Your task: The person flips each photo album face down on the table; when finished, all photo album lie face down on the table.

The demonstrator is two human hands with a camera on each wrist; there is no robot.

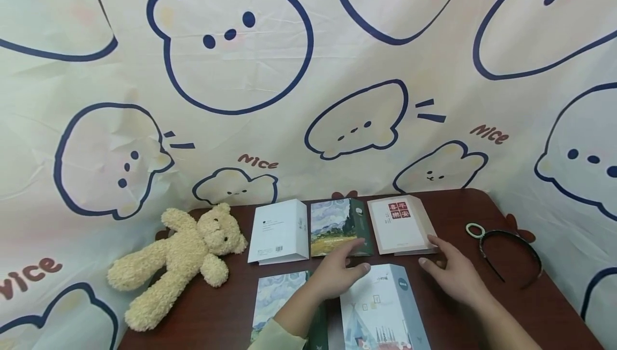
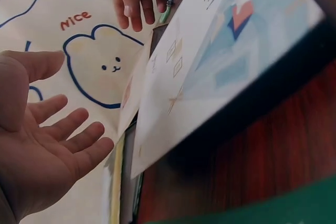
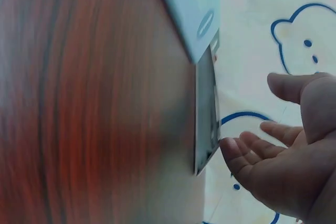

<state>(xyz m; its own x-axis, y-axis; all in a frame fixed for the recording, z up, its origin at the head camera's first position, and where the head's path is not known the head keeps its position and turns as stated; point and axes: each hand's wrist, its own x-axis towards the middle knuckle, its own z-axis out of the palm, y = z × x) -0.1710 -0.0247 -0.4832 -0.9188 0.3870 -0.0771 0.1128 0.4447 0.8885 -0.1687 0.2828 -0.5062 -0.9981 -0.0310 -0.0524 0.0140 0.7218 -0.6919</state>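
Note:
My left hand (image 1: pixel 337 272) hovers with fingers spread above the gap between a back-row book with a painted landscape cover (image 1: pixel 330 226) and a white book with a blue spine (image 1: pixel 376 307) in front. Nothing lies in its palm in the left wrist view. My right hand (image 1: pixel 455 275) is extended by the near right corner of a white book with a red square stamp (image 1: pixel 397 224); whether its fingertips touch that book cannot be told. In the right wrist view that palm (image 3: pixel 289 166) holds nothing. Another landscape-covered book (image 1: pixel 275 291) lies partly behind my left forearm.
A white book with a barcode (image 1: pixel 277 232) lies at the back left of the brown table (image 1: pixel 217 312). Beside it rests a cream teddy bear (image 1: pixel 183 259). A dark headband with a green ring (image 1: pixel 513 235) lies at right. Cartoon-printed fabric (image 1: pixel 270 141) hangs behind.

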